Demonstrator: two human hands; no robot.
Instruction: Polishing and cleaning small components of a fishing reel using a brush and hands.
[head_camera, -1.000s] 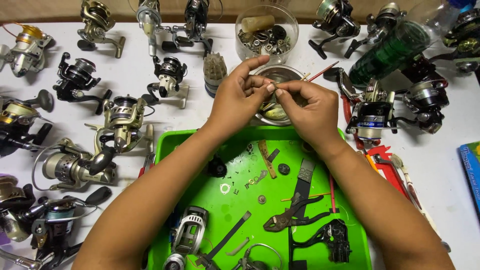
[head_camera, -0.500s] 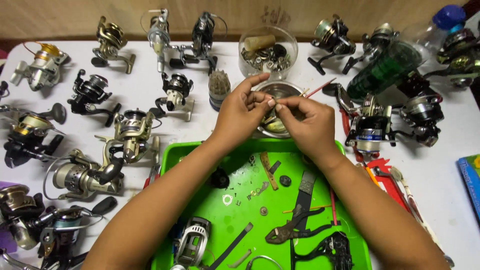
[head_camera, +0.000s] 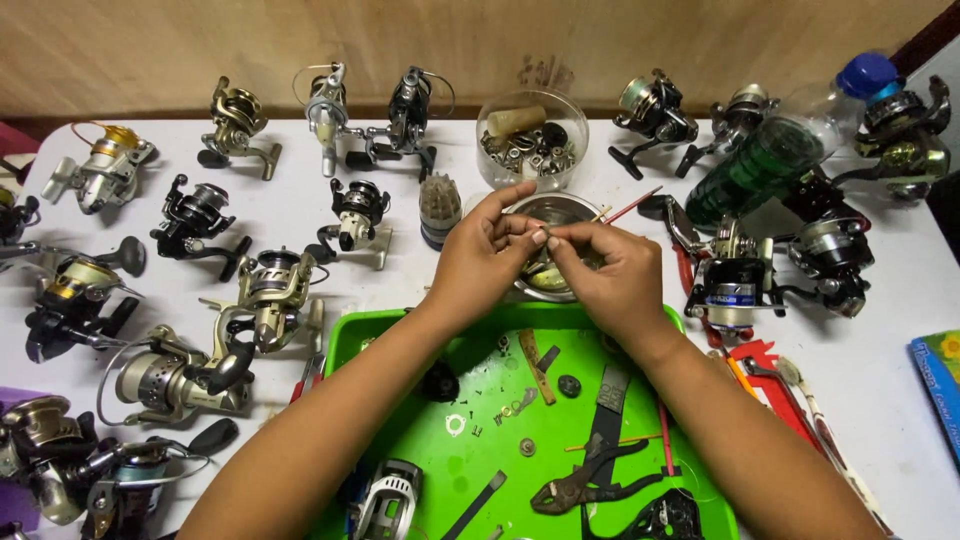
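Observation:
My left hand (head_camera: 482, 262) and my right hand (head_camera: 608, 277) meet fingertip to fingertip above a small metal bowl (head_camera: 560, 212) at the far edge of a green tray (head_camera: 345, 340). Both pinch a tiny part between thumb and forefinger; the part is too small to tell what it is. In the tray lie small screws and washers (head_camera: 500, 415), a black round piece (head_camera: 440, 382), pliers (head_camera: 580, 485) and a partly stripped reel (head_camera: 390, 498).
Many spinning fishing reels lie on the white table, to the left (head_camera: 265, 295) and to the right (head_camera: 735, 280). A clear bowl of parts (head_camera: 530, 140) stands behind the metal bowl. A green plastic bottle (head_camera: 790, 145) lies at the right. A book corner (head_camera: 940, 385) shows at the right edge.
The view has tilted, so everything sits lower in the picture. My hands stay together over the metal bowl, with the fingers shifting slightly around the small part.

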